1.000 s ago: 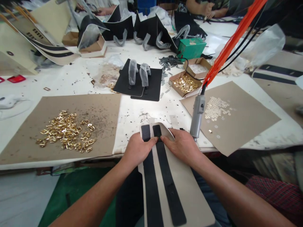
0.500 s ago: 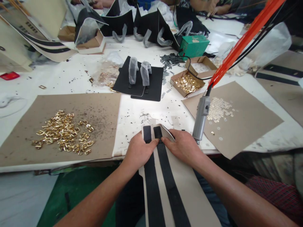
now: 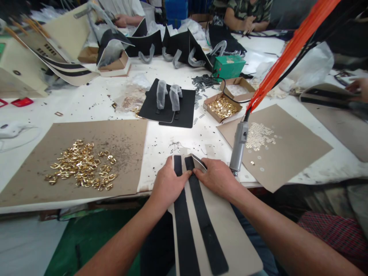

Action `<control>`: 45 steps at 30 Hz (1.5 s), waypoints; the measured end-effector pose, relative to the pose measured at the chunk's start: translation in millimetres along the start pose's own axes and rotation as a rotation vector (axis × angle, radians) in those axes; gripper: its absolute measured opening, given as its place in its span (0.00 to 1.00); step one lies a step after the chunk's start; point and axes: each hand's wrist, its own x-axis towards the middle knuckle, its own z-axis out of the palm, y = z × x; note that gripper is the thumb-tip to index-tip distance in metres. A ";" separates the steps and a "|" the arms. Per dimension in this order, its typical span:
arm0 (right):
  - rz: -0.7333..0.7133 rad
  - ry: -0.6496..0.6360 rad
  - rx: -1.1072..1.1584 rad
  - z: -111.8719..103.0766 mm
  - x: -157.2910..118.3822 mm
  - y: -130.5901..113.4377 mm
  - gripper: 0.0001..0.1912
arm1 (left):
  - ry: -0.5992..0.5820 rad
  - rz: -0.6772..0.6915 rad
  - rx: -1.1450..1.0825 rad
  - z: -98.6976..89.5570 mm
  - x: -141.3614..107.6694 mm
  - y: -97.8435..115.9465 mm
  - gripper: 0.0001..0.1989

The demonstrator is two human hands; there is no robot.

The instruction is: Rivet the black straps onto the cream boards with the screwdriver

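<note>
L grip [image 3: 168, 188]: flat, pressing down on cream panel [image 3: 228, 241], fingertips on blk strips [image 3: 184, 237]
R grip [image 3: 217, 178]: flat on same panel, not pinching
Panel: under both grips, top end on worktop [image 3: 161, 143]
R of R grip: grey hand tool [image 3: 238, 145]
L of L grip: gold fittings [image 3: 80, 165] on kraft sheet [image 3: 123, 134]

The beige panel [image 3: 237, 249] has two long black stripes on it. The buckles [image 3: 80, 166] are in shining gold colour, and the small box [image 3: 229, 67] is green. The cloth [image 3: 330, 237] at lower right shows a red plaid pattern, and the co-worker's shirt [image 3: 253, 7] has green camouflage pattern.
</note>
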 end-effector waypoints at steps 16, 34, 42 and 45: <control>-0.129 0.307 0.101 -19.4 -41.9 9.9 0.21 | 0.130 0.560 0.154 22.7 -4.2 -26.8 0.17; 0.080 0.453 -0.009 -73.4 -4.3 215.8 0.13 | 0.172 0.613 0.179 25.6 2.1 -42.3 0.17; 0.124 0.272 0.004 -87.4 8.8 224.3 0.09 | 0.160 0.620 0.185 24.9 0.7 -42.6 0.15; 0.130 0.213 -0.027 -92.0 11.1 219.2 0.10 | 0.150 0.604 0.167 23.4 -4.7 -35.8 0.13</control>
